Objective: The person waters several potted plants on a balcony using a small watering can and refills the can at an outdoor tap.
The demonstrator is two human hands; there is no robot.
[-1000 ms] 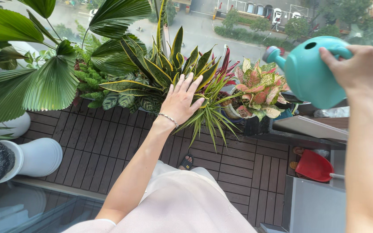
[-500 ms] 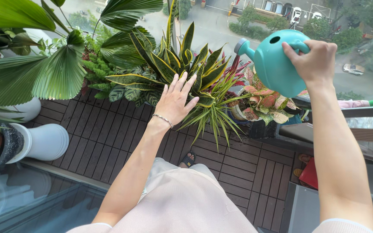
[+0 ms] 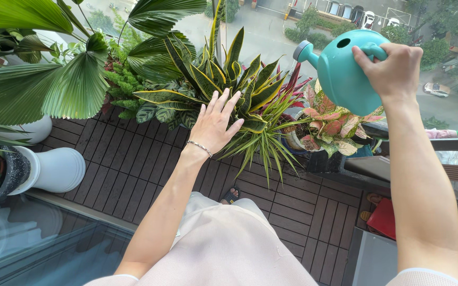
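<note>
My right hand [image 3: 393, 71] grips the handle of a teal watering can [image 3: 340, 71], held in the air with its spout pointing left over the plants. Below the can sits a pink and green leafy plant [image 3: 328, 126] in a pot. My left hand [image 3: 216, 123], fingers spread and a thin bracelet on the wrist, rests against the stiff yellow-edged leaves of a snake plant [image 3: 223, 77]. A striped grassy plant [image 3: 263, 143] spills out just right of that hand.
Fan palm leaves [image 3: 54, 90] fill the upper left. White pots [image 3: 49, 169] stand at the left on the dark slatted deck [image 3: 133, 169]. A red dustpan [image 3: 382, 218] lies at the lower right beside a grey ledge [image 3: 377, 169]. Glass edges the bottom left; a street lies far below.
The watering can moved left from the far right to above the pink plant, then barely shifted. My left hand has stayed on the snake plant leaves.
</note>
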